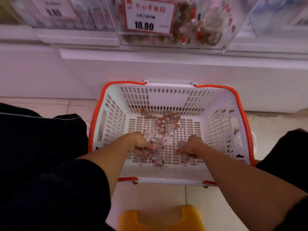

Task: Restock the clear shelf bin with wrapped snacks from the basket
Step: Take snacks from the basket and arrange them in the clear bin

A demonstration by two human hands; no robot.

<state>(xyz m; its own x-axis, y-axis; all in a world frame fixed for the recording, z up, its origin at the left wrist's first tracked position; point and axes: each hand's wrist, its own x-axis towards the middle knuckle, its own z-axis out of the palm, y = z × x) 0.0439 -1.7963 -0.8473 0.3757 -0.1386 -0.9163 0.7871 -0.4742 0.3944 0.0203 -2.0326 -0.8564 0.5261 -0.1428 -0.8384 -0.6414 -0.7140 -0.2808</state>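
Observation:
A white slotted basket (168, 95) with orange handles stands on the floor before the shelf. Both my hands are down inside it near its front wall. My left hand (141, 144) curls its fingers round a bunch of small clear-wrapped snacks. My right hand (190, 148) grips another clump of them. A loose pile of wrapped snacks (166, 121) lies further back on the basket floor. Above, the clear shelf bin (200, 22) holds brown wrapped snacks behind a price card reading 10.80 (148, 15).
A yellow plastic stool (160, 217) sits at the bottom edge between my knees. Dark trouser legs flank the basket on both sides. Neighbouring clear bins (75, 12) line the white shelf. Pale floor tiles (150, 195) lie in front of the basket.

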